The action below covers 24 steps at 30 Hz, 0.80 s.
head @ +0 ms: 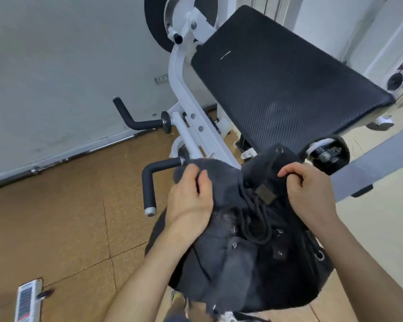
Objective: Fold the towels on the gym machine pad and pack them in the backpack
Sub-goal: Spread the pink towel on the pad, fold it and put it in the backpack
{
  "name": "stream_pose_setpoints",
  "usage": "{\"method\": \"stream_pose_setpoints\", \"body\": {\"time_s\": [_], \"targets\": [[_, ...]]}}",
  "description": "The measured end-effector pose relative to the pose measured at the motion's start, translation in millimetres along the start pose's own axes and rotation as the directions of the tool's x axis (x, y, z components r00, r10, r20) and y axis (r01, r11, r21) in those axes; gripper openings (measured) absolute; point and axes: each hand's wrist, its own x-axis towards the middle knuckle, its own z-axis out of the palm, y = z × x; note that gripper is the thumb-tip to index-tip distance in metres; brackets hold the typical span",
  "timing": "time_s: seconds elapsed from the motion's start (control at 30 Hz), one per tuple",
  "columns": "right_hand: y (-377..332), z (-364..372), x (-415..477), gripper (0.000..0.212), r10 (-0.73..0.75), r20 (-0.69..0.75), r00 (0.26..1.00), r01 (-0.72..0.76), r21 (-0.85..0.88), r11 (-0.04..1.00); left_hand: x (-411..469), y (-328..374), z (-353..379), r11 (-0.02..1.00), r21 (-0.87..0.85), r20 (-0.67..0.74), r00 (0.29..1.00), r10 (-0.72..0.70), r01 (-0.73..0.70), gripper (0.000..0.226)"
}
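Backpack (249, 240), lower centre of frame below the bare pad (286, 82), is gripped by both hands: left hand (191, 196) fingers curled pinching dark fabric, right hand (310, 189) fingers pressed together on the flap, likely to close it; no towels visible.

A backpack (254, 247) sits nearest the viewer, low in the middle. The left hand (191, 196) rests on its upper left side; the right hand (310, 189) grips its top flap on the right. Directly behind the backpack lies the gym machine pad (286, 82), tilting away. A handlebar (149, 182) juts out just left of the backpack. The floor (68, 205) spreads left, with a wall (56, 66) behind.
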Motion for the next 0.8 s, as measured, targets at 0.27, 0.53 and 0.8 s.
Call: {"method": "stream_pose_setpoints", "body": {"time_s": [0.27, 0.53, 0.8], "targets": [[-43, -5, 0, 0.034, 0.140, -0.079, 0.987, -0.099, 0.381, 0.919, 189, 10, -62, 0.692, 0.678, -0.034, 0.930, 0.367, -0.248, 0.022], [-57, 13, -3, 0.039, 0.223, 0.130, 0.966, -0.258, 0.445, 0.858, 87, -38, -1, 0.985, 0.037, 0.269, 0.951, 0.153, -0.169, 0.027], [-64, 0, -19, 0.040, 0.199, 0.168, 0.965, -0.250, 0.386, 0.888, 84, -23, 14, 0.662, 0.441, 0.419, 0.792, 0.445, -0.606, 0.024]]}}
